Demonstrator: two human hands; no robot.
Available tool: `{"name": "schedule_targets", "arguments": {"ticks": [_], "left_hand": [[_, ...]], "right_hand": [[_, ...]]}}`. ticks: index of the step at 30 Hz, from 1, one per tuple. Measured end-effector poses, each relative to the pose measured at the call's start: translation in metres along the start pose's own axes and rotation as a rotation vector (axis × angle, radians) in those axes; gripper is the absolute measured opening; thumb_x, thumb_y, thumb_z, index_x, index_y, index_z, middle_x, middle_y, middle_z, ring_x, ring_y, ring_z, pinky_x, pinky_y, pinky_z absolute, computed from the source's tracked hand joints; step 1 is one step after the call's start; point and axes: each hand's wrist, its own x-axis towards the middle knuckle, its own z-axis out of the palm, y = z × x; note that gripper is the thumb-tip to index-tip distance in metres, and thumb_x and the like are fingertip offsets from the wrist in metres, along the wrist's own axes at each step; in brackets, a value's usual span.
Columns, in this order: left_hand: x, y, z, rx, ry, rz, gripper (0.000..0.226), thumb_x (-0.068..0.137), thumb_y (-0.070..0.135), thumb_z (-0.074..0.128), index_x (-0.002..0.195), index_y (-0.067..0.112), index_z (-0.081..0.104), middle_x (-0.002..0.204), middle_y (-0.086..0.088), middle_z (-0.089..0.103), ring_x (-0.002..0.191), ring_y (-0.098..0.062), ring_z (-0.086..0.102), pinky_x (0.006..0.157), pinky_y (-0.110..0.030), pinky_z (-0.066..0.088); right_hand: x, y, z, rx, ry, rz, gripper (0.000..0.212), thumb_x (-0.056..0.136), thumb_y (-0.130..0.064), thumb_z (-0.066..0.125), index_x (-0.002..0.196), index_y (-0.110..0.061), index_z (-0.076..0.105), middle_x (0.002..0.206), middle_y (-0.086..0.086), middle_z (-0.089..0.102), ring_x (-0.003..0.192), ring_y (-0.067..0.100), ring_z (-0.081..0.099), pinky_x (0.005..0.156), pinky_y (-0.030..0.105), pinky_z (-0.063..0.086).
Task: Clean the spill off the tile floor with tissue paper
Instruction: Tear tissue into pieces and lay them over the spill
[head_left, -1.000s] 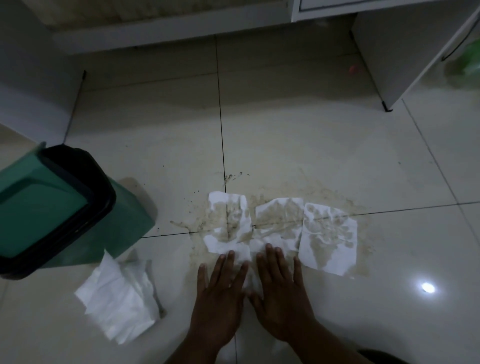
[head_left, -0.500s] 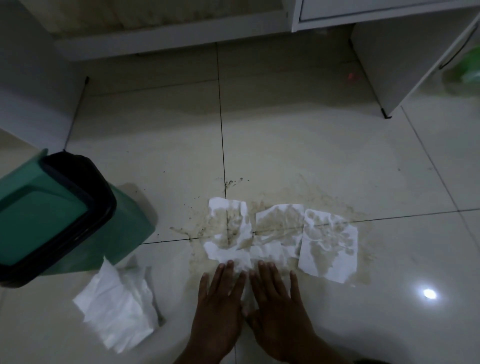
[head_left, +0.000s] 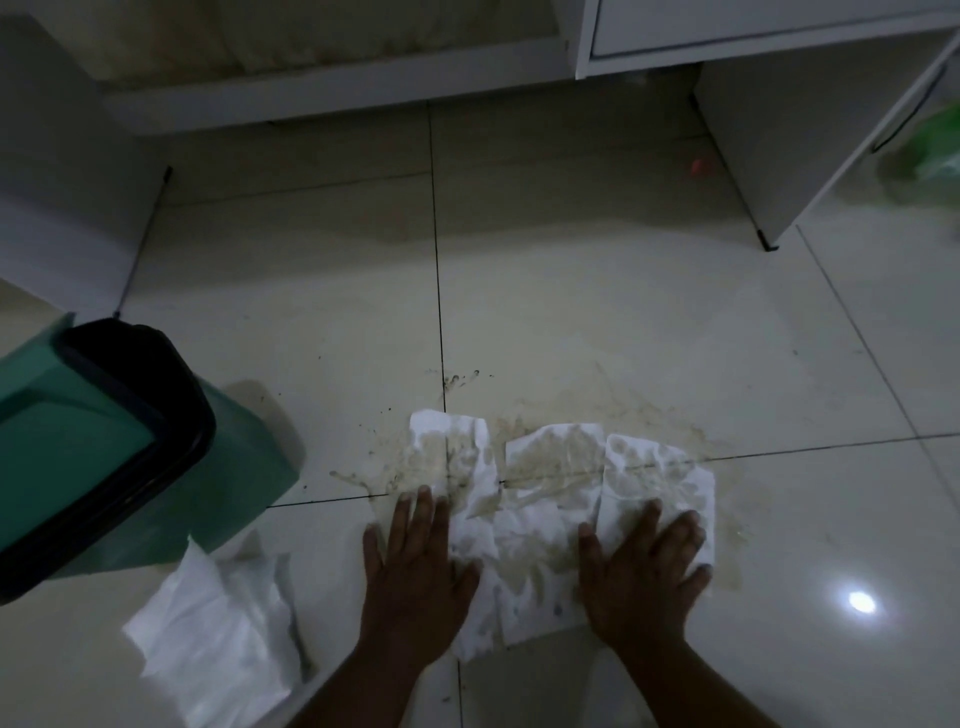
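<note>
A brownish spill (head_left: 613, 410) spreads across the pale tile floor (head_left: 571, 291) where grout lines cross. Several white tissue sheets (head_left: 545, 467), soaked with brown stains, lie flat over it. My left hand (head_left: 415, 571) presses palm down on the left edge of the tissues, fingers spread. My right hand (head_left: 644, 571) presses flat on the right sheet, fingers apart. Neither hand grips anything. Wet streaks show beyond the tissues on the left and right.
A green bin with a black rim (head_left: 98, 452) stands at the left. A pile of clean white tissues (head_left: 218, 639) lies in front of it. White cabinet panels (head_left: 779, 156) stand at the back right, a green bag (head_left: 935, 150) beyond.
My hands, side by side at the tissues' near edge, have moved apart, left hand to the left edge and right hand onto the right sheet. The tissues have shifted nearer to me.
</note>
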Motion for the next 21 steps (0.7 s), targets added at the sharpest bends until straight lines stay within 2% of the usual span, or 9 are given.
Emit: {"name": "schedule_targets", "arguments": {"ticks": [3, 7, 16, 19, 21], "left_hand": [[0.016, -0.001, 0.001, 0.024, -0.041, 0.017, 0.089, 0.087, 0.076, 0.005, 0.157, 0.025, -0.014, 0.164, 0.004, -0.027, 0.147, -0.013, -0.028, 0.120, -0.052, -0.012], [0.022, 0.006, -0.002, 0.021, -0.028, 0.014, 0.084, 0.094, 0.070, 0.015, 0.157, 0.023, -0.014, 0.164, 0.000, -0.028, 0.148, -0.017, -0.028, 0.120, -0.048, -0.014], [0.030, 0.012, -0.003, -0.025, 0.011, 0.052, 0.076, 0.099, 0.060, 0.016, 0.159, 0.020, -0.010, 0.165, -0.002, -0.025, 0.151, -0.019, -0.025, 0.122, -0.040, -0.012], [0.035, 0.012, -0.004, -0.053, 0.044, 0.076, 0.077, 0.096, 0.059, 0.015, 0.159, 0.019, -0.005, 0.166, -0.002, -0.018, 0.152, -0.018, -0.020, 0.122, -0.039, -0.011], [0.039, 0.012, -0.004, -0.063, 0.066, 0.094, 0.077, 0.097, 0.057, 0.021, 0.159, 0.018, -0.003, 0.168, -0.003, -0.011, 0.154, -0.020, -0.013, 0.124, -0.040, -0.007]], "right_hand": [[0.007, 0.003, 0.004, 0.000, -0.001, -0.022, 0.102, 0.084, -0.075, 0.025, 0.156, -0.008, 0.000, 0.161, 0.030, -0.007, 0.149, 0.040, -0.010, 0.119, 0.056, 0.001], [0.011, -0.005, 0.006, 0.046, 0.030, 0.003, 0.103, 0.084, -0.076, 0.023, 0.156, -0.004, 0.002, 0.160, 0.032, -0.006, 0.149, 0.040, -0.011, 0.119, 0.055, 0.000], [0.016, -0.013, 0.009, 0.077, 0.029, 0.000, 0.103, 0.089, -0.071, 0.032, 0.154, -0.001, -0.008, 0.161, 0.028, -0.014, 0.148, 0.036, -0.019, 0.121, 0.053, -0.004], [0.019, -0.017, 0.010, 0.102, 0.049, -0.037, 0.101, 0.091, -0.070, 0.032, 0.153, 0.000, -0.006, 0.162, 0.026, -0.008, 0.150, 0.036, -0.015, 0.121, 0.050, -0.006], [0.023, -0.021, 0.009, 0.119, 0.067, -0.147, 0.100, 0.091, -0.069, 0.030, 0.154, 0.001, -0.001, 0.163, 0.024, -0.002, 0.151, 0.033, -0.008, 0.121, 0.045, -0.006]]}}
